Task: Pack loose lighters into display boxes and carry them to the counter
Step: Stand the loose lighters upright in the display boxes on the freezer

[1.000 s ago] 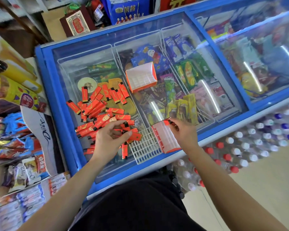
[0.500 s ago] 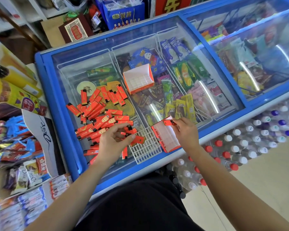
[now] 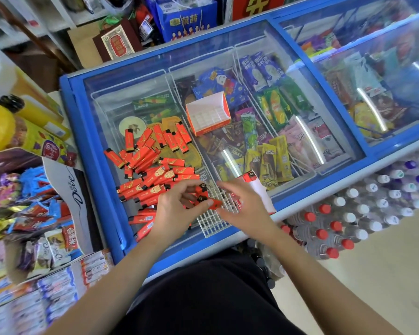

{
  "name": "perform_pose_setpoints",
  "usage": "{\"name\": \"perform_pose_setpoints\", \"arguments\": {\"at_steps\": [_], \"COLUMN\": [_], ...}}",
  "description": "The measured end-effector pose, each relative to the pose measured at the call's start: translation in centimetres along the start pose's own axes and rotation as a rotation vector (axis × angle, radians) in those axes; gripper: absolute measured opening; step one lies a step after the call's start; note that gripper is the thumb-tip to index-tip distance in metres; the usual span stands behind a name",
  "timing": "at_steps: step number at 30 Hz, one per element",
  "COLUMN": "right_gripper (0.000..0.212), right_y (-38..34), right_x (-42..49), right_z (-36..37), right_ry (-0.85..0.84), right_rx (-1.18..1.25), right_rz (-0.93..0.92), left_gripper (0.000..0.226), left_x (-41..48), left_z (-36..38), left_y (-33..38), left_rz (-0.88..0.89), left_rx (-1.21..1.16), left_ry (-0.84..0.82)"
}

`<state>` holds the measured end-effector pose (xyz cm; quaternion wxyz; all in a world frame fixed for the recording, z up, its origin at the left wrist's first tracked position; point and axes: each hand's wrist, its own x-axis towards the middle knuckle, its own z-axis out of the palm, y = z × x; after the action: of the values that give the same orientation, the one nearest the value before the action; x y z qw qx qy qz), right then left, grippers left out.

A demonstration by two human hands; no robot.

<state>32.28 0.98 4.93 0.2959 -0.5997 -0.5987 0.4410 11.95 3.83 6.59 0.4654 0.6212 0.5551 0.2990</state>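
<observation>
The right hand (image 3: 242,204) has left the box (image 3: 263,194), where one lighter (image 3: 249,176) now stands. It has swung to 9 o'clock, fingers spread and empty, toward the lighters (image 3: 201,197) pinched in the left hand (image 3: 177,206). The pile (image 3: 153,165) on the freezer lid (image 3: 111,100) is still big, so I judge filling has barely begun.

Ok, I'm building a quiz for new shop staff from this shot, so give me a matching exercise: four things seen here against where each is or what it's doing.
Things:
1. left hand
2. far display box
3. white grid insert
4. red-capped bottles

States:
A. stacked on the floor beside the freezer
B. empty, standing on the freezer's glass lid
C. grips red lighters
D. lies flat at the lid's near edge

Pairs: 1-C, 2-B, 3-D, 4-A
</observation>
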Motion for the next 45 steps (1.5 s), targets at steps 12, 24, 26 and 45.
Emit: {"name": "perform_pose_setpoints", "arguments": {"at_steps": [12, 24, 26, 45], "right_gripper": [0.035, 0.009, 0.006, 0.013], "right_y": [0.3, 3.5, 4.0, 6.8], "right_x": [-0.9, -2.0, -1.7, -0.8], "right_z": [2.4, -0.9, -1.9, -1.1], "right_ry": [0.025, 0.445, 0.477, 0.6], "right_rx": [0.286, 0.263, 0.184, -0.063], "right_rz": [0.172, 0.363, 0.349, 0.326], "left_gripper": [0.043, 0.019, 0.02, 0.02], "left_x": [0.7, 2.2, 3.5, 10.2], "left_z": [-0.7, 2.6, 3.6, 9.0], "left_y": [-0.4, -1.3, -1.4, -4.0], "left_rz": [-0.102, 0.0, 0.085, 0.614], "left_rx": [-0.207, -0.097, -0.025, 0.483], "left_ry": [-0.203, -0.105, -0.122, -0.317]}}
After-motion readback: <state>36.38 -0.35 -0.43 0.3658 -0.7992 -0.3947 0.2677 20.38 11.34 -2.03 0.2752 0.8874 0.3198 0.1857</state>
